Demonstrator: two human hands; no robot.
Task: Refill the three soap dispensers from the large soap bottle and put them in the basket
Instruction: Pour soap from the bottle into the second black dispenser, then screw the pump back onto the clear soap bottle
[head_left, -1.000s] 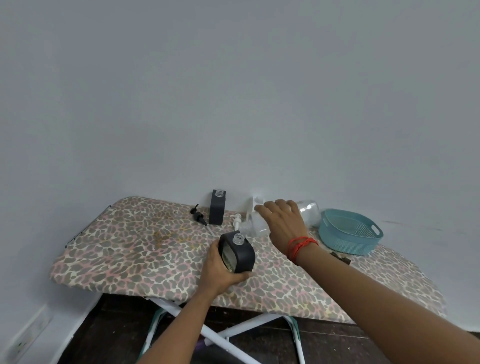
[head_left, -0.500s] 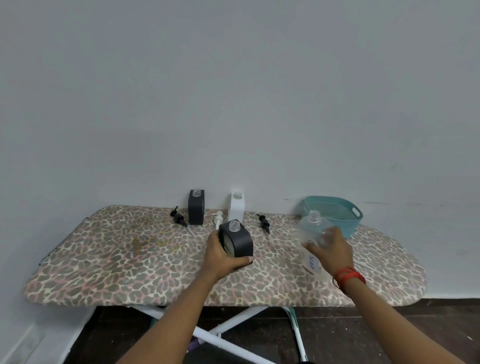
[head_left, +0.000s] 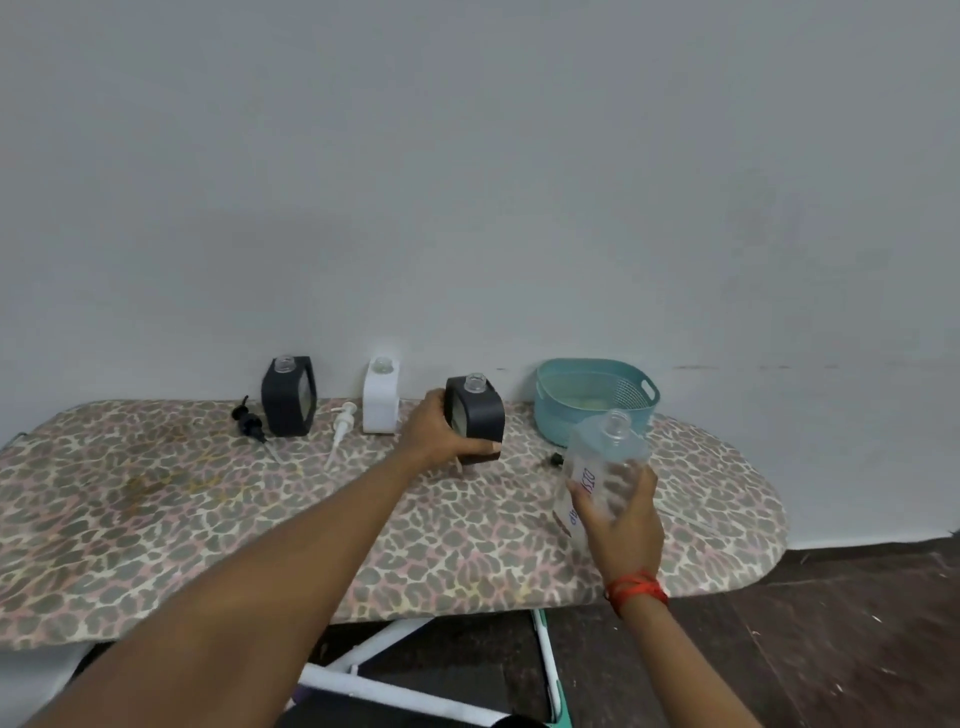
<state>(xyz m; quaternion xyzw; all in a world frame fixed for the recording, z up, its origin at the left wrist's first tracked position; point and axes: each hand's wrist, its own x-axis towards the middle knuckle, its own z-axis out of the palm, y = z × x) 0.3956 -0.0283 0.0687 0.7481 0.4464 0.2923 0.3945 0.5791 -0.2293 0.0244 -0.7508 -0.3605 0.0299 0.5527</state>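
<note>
Leopard-print ironing board (head_left: 156, 519): long, against a grey wall, white legs crossed beneath it.

Black soap dispenser, held (head_left: 480, 421): pump off, clear neck open and pointing up. It sits mid-board, just left of the basket. The left hand (head_left: 434, 436) grips its left side, thumb curled across the lower front. Whether the base touches the cover cannot be told.

Large soap bottle (head_left: 605, 462): clear plastic, uncapped, blue lettering on the label, tilted slightly. It is held above the board's right part, in front of the basket. The right hand (head_left: 623, 525) wraps round its lower half from beneath, and a red thread band (head_left: 636, 592) circles that wrist.

Basket (head_left: 571, 410): teal, perforated, at the back right of the board.

Second black dispenser (head_left: 288, 400): upright at the back left, neck open.

White dispenser (head_left: 381, 397): upright at the back, between the two black ones, neck open.

Black pump (head_left: 249, 421): lying just left of the second black dispenser.

White pump (head_left: 343, 423): lying between that dispenser and the white one.
</note>
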